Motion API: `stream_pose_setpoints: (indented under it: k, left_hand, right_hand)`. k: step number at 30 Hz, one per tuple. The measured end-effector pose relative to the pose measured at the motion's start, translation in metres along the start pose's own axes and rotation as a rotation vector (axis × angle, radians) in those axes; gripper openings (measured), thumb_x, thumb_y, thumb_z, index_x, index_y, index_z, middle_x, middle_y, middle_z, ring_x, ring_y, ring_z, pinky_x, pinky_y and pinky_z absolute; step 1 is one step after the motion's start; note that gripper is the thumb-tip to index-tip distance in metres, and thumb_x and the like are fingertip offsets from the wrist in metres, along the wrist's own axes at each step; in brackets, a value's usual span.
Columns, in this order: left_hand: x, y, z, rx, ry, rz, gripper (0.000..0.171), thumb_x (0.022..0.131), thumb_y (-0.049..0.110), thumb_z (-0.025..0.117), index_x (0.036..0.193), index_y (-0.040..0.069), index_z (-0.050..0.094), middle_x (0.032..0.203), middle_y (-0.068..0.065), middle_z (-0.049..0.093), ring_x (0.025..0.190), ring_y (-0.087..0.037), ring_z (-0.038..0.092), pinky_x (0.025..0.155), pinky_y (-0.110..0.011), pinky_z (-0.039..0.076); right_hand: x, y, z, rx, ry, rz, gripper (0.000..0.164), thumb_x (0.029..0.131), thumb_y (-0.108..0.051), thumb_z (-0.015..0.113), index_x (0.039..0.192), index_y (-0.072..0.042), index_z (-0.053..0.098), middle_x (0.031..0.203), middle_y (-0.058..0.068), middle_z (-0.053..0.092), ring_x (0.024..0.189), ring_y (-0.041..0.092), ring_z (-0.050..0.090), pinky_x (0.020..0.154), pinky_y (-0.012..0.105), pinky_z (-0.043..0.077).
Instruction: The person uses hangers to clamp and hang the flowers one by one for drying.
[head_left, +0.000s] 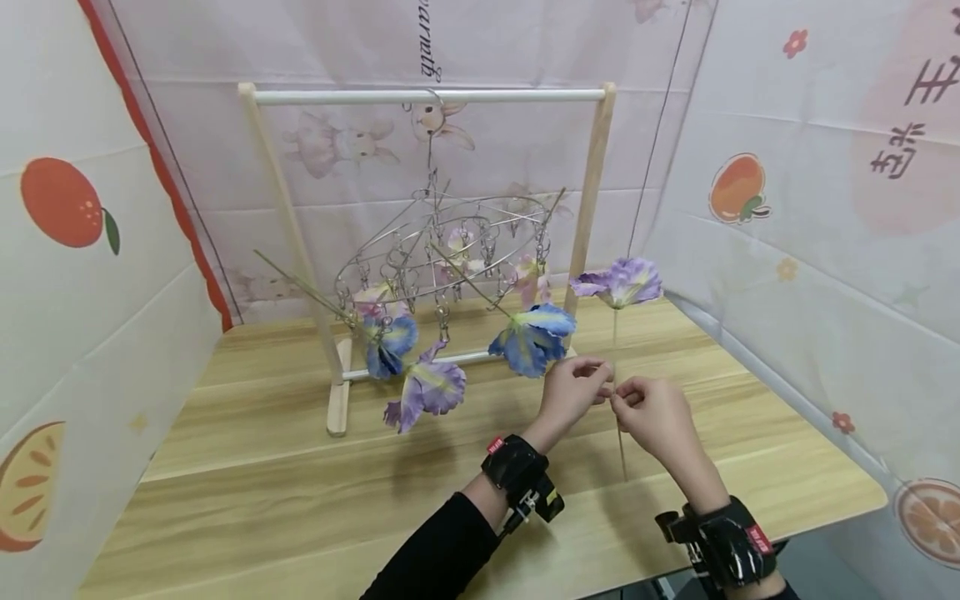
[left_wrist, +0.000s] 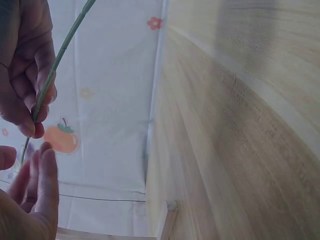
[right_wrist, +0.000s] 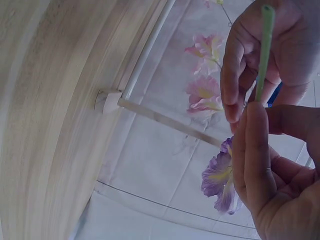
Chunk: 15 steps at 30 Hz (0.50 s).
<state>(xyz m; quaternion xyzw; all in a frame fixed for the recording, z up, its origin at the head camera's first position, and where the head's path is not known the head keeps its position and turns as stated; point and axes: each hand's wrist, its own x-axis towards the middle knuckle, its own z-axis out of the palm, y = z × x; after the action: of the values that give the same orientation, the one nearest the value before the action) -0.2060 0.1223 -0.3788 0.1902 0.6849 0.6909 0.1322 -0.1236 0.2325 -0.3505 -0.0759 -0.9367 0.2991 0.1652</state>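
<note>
My right hand (head_left: pixel 656 417) pinches the thin green stem (right_wrist: pixel 265 50) of an artificial purple flower (head_left: pixel 621 283) between thumb and fingertips. The flower stands upright over the table's right side, bloom on top, stem end pointing down. Just above that grip is my left hand (head_left: pixel 572 390), its fingertips right at the stem. In the left wrist view the left hand's fingers (left_wrist: pixel 47 172) are fairly straight, with a gap between them and the thumb. In the right wrist view the purple bloom (right_wrist: pixel 220 175) shows partly behind the right hand.
A wooden stand with a white top bar (head_left: pixel 427 97) carries a round wire hanger (head_left: pixel 480 200) with clips. Blue flowers (head_left: pixel 531 340), a purple flower (head_left: pixel 427 387) and pink flowers (right_wrist: pixel 205 95) hang from it, close left of my hands. Printed cloth walls (head_left: pixel 810 275) enclose the wooden table (head_left: pixel 247 500).
</note>
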Motion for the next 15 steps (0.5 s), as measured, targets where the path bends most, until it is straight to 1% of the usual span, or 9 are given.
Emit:
stream_pose_setpoints:
  k: [2,5,8,11,13,15]
  left_hand:
    - [-0.001,0.001,-0.002,-0.004,0.007,0.024,0.021,0.091,0.024,0.065,0.107,0.012,0.072,0.091,-0.008,0.071,0.071,-0.013,0.071,0.068,-0.025,0.062]
    - [-0.002,0.002,-0.004,0.016,0.011,0.050,0.019,0.089,0.021,0.068,0.104,0.010,0.073,0.090,-0.010,0.073,0.067,-0.009,0.069,0.065,-0.022,0.061]
    - [-0.002,0.001,-0.006,0.044,0.014,0.057,0.019,0.088,0.019,0.069,0.103,0.008,0.073,0.090,-0.011,0.073,0.065,-0.007,0.068,0.064,-0.021,0.061]
    - [-0.004,0.000,-0.009,0.064,0.012,0.053,0.018,0.088,0.018,0.069,0.102,0.008,0.073,0.091,-0.010,0.073,0.065,-0.007,0.067,0.063,-0.021,0.061]
    - [-0.006,0.001,-0.011,0.073,0.005,0.047,0.016,0.088,0.016,0.069,0.101,0.008,0.074,0.091,-0.010,0.074,0.065,-0.006,0.067,0.062,-0.021,0.061]
    - [-0.008,0.002,-0.012,0.089,-0.009,0.044,0.015,0.087,0.015,0.069,0.098,0.007,0.074,0.089,-0.011,0.074,0.063,-0.006,0.066,0.061,-0.021,0.060]
  right_hand:
    - [-0.003,-0.003,0.001,0.003,-0.003,-0.002,0.014,0.086,-0.011,0.061,0.084,-0.001,0.071,0.068,0.007,0.071,0.053,0.005,0.058,0.047,0.020,0.046]
    - [-0.005,-0.006,0.003,0.019,-0.008,0.002,0.014,0.086,-0.010,0.061,0.086,0.000,0.071,0.071,0.009,0.071,0.052,0.005,0.059,0.046,0.019,0.046]
    - [-0.007,-0.008,0.004,0.029,-0.018,-0.002,0.014,0.086,-0.010,0.061,0.087,0.001,0.071,0.072,0.010,0.072,0.054,0.006,0.061,0.047,0.019,0.048]
    - [-0.008,-0.008,0.004,0.008,-0.017,-0.032,0.014,0.087,-0.012,0.063,0.087,0.000,0.072,0.076,0.011,0.073,0.061,0.011,0.065,0.052,0.022,0.051]
    - [-0.009,-0.006,0.003,-0.020,0.005,-0.059,0.014,0.088,-0.015,0.064,0.087,-0.003,0.072,0.077,0.009,0.073,0.066,0.014,0.067,0.056,0.025,0.053]
    - [-0.008,-0.003,0.001,-0.043,0.078,-0.114,0.013,0.088,-0.016,0.065,0.087,-0.005,0.071,0.077,0.007,0.073,0.069,0.016,0.067,0.059,0.029,0.055]
